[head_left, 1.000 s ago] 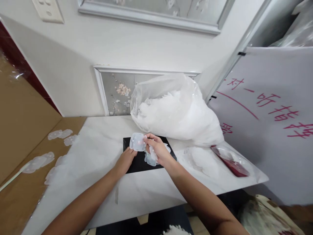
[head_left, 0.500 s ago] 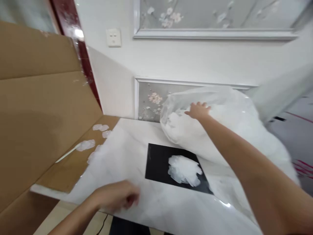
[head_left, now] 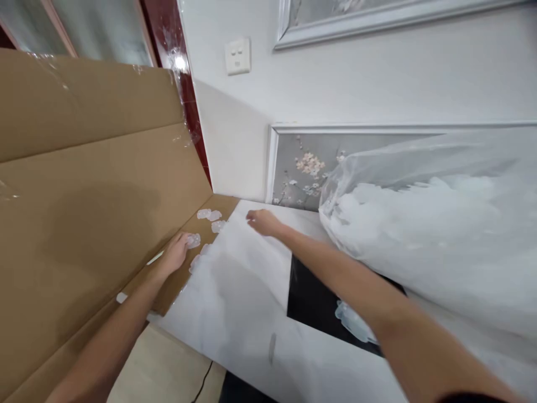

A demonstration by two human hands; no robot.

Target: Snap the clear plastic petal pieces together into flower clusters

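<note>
At the left, my left hand (head_left: 175, 254) reaches down to the cardboard strip, its fingers closed at the near edge of a clear, frosty plastic piece (head_left: 193, 240). My right hand (head_left: 263, 221) is over the far part of the white marbled tabletop (head_left: 247, 268), fingers drawn together; whatever they may hold is too small to make out. More clear plastic pieces (head_left: 218, 226) lie on the cardboard beside the table. Under my right forearm, a pile of translucent pieces (head_left: 354, 322) rests on a black mat (head_left: 308, 291), partly hidden by the arm.
A large clear bag (head_left: 428, 224) full of whitish pieces stands at the right against the wall. On the left rises a tall cardboard box wall (head_left: 96, 207). A white stick (head_left: 155, 258) lies along its foot. A socket (head_left: 238, 56) is on the wall.
My view has turned left. My right hand has left the bag and moved left across the table. My left hand has gone from the table's front to the plastic pieces on the cardboard.
</note>
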